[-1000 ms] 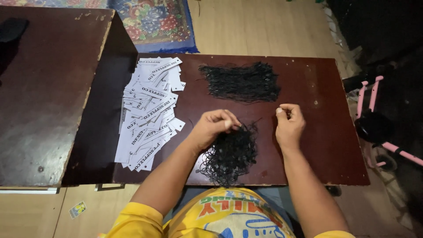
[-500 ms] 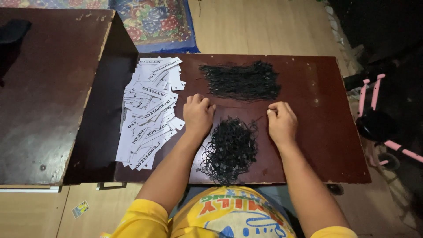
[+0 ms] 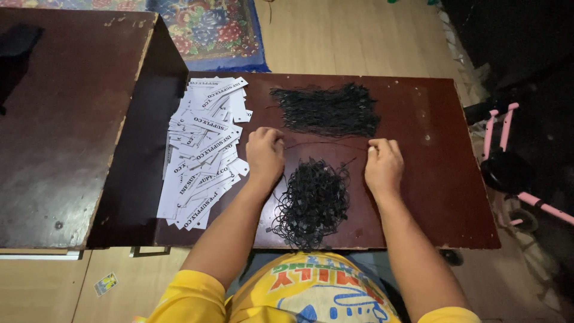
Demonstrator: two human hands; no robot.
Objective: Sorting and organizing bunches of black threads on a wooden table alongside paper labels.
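Low dark table (image 3: 430, 179) on wood floor (image 3: 359, 36), taller table (image 3: 60, 119) left of left hand (image 3: 265, 154), rug (image 3: 209, 30) beyond it. Bare tabletop right of right hand (image 3: 382, 166) out to the edge; pink frame (image 3: 508, 149) past that. Both hands curled knuckles-up, pinching a thin black cord (image 3: 326, 143) stretched between them. Tangled cord pile (image 3: 314, 200) between wrists, neat cord bundle (image 3: 326, 110) just beyond fingers, white tags (image 3: 203, 149) beside left hand

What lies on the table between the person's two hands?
In the head view, a thin black string spans left hand to right hand, above the near pile of black loops.
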